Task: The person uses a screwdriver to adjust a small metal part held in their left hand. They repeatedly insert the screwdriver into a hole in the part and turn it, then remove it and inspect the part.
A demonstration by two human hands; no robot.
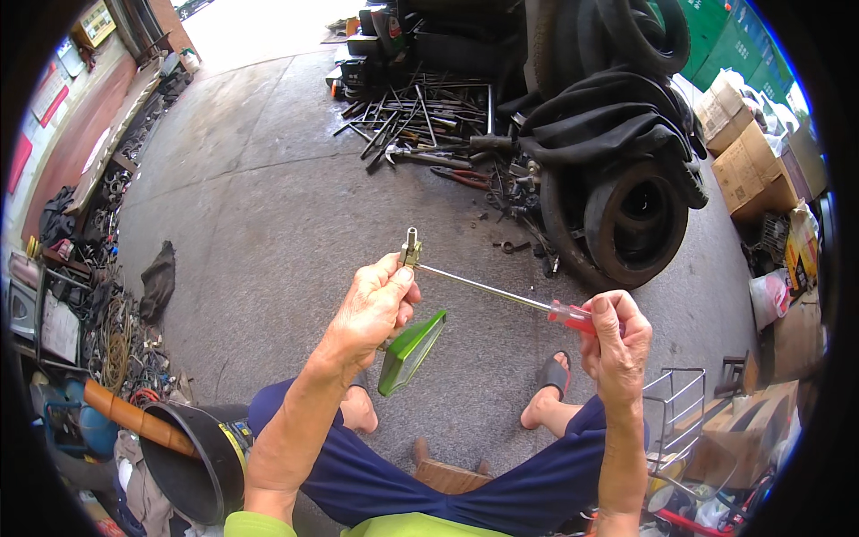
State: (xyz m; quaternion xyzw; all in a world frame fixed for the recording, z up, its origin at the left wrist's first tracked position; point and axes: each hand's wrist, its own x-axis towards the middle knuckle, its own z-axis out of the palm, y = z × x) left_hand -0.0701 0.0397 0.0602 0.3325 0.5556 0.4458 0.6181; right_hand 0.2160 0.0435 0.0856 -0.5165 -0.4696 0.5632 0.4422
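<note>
My left hand [369, 309] is closed around a green-backed rear-view mirror [413, 354]. Its green head hangs below my fingers, and the stem is mostly hidden in my grip. At the top of the fist a small metal clamp [410, 252] with a short upright tube sticks out between thumb and fingers. My right hand [617, 340] grips a screwdriver [483, 286] by its red, see-through handle. The long thin shaft points left, slightly upward, and its tip meets the clamp. Whether the tip sits in a screw is too small to tell.
A pile of metal tools [425, 116] lies on the floor ahead, beside stacked black tyres [635, 219]. Cardboard boxes [747, 170] stand on the right, near a wire rack [676, 416]. A black bucket [192, 461] is at lower left; a dark rag [158, 282] lies beyond it.
</note>
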